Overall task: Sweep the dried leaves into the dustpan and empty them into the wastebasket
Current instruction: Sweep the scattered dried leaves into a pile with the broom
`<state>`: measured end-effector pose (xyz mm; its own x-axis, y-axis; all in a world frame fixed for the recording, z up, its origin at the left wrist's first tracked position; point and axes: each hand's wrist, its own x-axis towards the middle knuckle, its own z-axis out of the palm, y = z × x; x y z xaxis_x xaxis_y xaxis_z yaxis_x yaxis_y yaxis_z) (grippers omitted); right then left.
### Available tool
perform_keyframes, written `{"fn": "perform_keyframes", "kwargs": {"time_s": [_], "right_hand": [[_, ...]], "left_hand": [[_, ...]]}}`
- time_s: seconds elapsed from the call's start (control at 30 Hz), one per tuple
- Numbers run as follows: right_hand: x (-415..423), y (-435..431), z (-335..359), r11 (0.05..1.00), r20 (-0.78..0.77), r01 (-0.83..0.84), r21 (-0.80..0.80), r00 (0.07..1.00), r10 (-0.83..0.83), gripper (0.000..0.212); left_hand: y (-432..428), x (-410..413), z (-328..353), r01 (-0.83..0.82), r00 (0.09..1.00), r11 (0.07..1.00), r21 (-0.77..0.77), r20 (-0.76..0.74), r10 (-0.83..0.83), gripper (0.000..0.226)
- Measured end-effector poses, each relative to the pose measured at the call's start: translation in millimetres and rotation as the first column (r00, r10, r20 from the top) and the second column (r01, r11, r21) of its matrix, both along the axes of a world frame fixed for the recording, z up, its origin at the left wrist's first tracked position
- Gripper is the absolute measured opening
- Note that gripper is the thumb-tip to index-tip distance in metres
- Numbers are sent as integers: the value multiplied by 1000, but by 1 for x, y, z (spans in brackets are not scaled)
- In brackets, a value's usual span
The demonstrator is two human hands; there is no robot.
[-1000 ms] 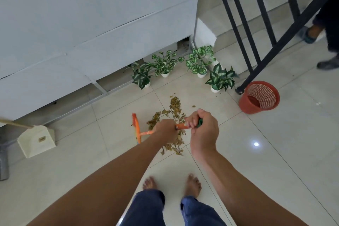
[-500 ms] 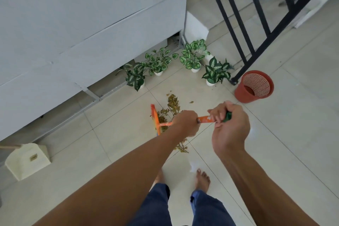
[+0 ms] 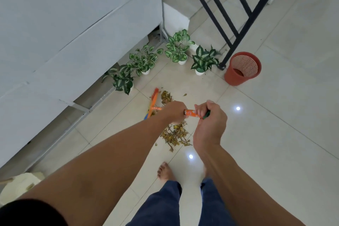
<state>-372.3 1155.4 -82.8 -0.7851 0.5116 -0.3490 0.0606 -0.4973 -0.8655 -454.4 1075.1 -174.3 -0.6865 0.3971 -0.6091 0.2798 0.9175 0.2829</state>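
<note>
An orange broom (image 3: 153, 103) stands on the tiled floor, its head at the left edge of a pile of dried leaves (image 3: 174, 135). My left hand (image 3: 174, 111) grips the orange handle lower down, and my right hand (image 3: 209, 123) grips its green-tipped top end. Part of the leaf pile is hidden behind my hands. A red mesh wastebasket (image 3: 242, 69) stands upright at the right, past the leaves. The cream dustpan (image 3: 18, 185) lies at the bottom left, partly behind my left arm.
Several small potted plants (image 3: 176, 49) line the foot of the white wall (image 3: 64, 24) just beyond the leaves. A black stair railing (image 3: 236, 36) meets the floor beside the wastebasket. My bare feet (image 3: 166, 171) stand right behind the pile.
The broom head has moved rightward against the leaves, and both hands have shifted right with the handle. The view has swung left, pushing the dustpan toward the bottom corner.
</note>
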Motion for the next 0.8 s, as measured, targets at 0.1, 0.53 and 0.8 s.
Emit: {"fn": "perform_keyframes", "kwargs": {"time_s": [0.1, 0.53, 0.8], "right_hand": [[9, 10, 11, 1000, -21, 13, 21, 1000, -12, 51], [-17, 12, 12, 987, -70, 144, -65, 986, -148, 54], [10, 6, 2, 988, -18, 144, 57, 990, -143, 55]], "left_hand": [[14, 8, 1, 28, 996, 998, 48, 78, -32, 33], [17, -37, 25, 165, 986, 986, -20, -34, -165, 23], [21, -11, 1, 254, 961, 967, -10, 118, -251, 39]]}}
